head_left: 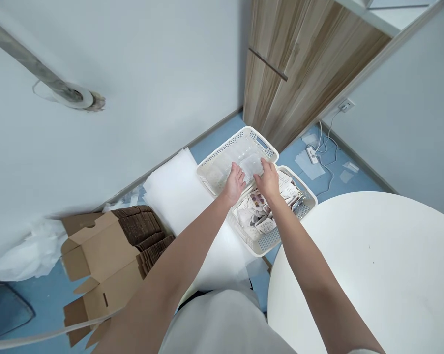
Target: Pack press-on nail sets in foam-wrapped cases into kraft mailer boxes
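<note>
Clear plastic piece [251, 166] between the two hands, just past the fingertips of the left hand [234, 185] and right beside the fingers of the right hand [268, 181]. Left hand loosely spread, palm inward, without any load in view. Right hand half-curled; impossible to tell whether pinching the piece or merely hovering at its edge. Handling apparently under way, not finished: more clear pieces [223, 169] left in the far white basket [248, 129], a jumble of printed cards [256, 210] left in the near white basket [259, 254]. Amount already done not shown. Farther out: white sheets [173, 187] beside the baskets, flattened cardboard boxes [105, 250] at left, round white table [372, 260] at right.
</note>
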The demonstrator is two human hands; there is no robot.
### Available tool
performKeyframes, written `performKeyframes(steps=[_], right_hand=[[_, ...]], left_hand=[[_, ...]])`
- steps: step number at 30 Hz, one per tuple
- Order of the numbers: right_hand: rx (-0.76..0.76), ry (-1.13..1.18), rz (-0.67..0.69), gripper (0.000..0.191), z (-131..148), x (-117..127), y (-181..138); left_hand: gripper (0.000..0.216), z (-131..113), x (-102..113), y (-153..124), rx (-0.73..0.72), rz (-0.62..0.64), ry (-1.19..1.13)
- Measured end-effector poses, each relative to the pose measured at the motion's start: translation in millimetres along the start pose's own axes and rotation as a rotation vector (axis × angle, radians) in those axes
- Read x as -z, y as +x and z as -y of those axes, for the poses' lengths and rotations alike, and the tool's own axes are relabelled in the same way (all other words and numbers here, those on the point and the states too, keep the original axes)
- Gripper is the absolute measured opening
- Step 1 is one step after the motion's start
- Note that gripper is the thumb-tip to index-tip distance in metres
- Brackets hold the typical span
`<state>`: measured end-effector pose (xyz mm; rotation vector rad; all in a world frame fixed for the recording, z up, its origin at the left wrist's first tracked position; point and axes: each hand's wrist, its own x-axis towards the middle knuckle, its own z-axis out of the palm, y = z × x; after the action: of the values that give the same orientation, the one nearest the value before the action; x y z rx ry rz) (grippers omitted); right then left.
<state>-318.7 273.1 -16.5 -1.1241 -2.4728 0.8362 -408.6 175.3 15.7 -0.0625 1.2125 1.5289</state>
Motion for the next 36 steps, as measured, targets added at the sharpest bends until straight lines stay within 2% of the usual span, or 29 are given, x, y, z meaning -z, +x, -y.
performKeyframes(steps=[6, 12, 18, 22, 26, 31, 36], right_hand=[[0.000, 0.101, 0.008, 0.059, 4, 2, 2], [0.009, 0.285, -0.044, 0.056, 21, 11, -10], [-0.171, 0.660, 0.003, 0.058, 50, 34, -49], [-0.244, 0.922, 0.010, 0.057, 73, 53, -103], [-0.333, 1.086, 0.037, 0.051, 96, 65, -180], [-0.438, 1.032, -0.152, 0.046, 117, 63, -279], [-0.541, 1.013, -0.278, 0.038, 120, 67, -356]], left_hand=[[0.072, -3, 6, -4, -0.037, -0.061, -0.062], [0.060, -4, 12, -25, -0.146, -0.131, -0.088], [0.050, 3, 17, -65, -0.221, -0.081, 0.033], [0.041, 11, 28, -112, -0.256, -0.034, 0.123], [0.038, 29, 47, -172, -0.262, 0.085, 0.182], [0.052, 72, 69, -234, -0.263, 0.228, 0.307], [0.049, 107, 69, -270, -0.170, 0.318, 0.379]])
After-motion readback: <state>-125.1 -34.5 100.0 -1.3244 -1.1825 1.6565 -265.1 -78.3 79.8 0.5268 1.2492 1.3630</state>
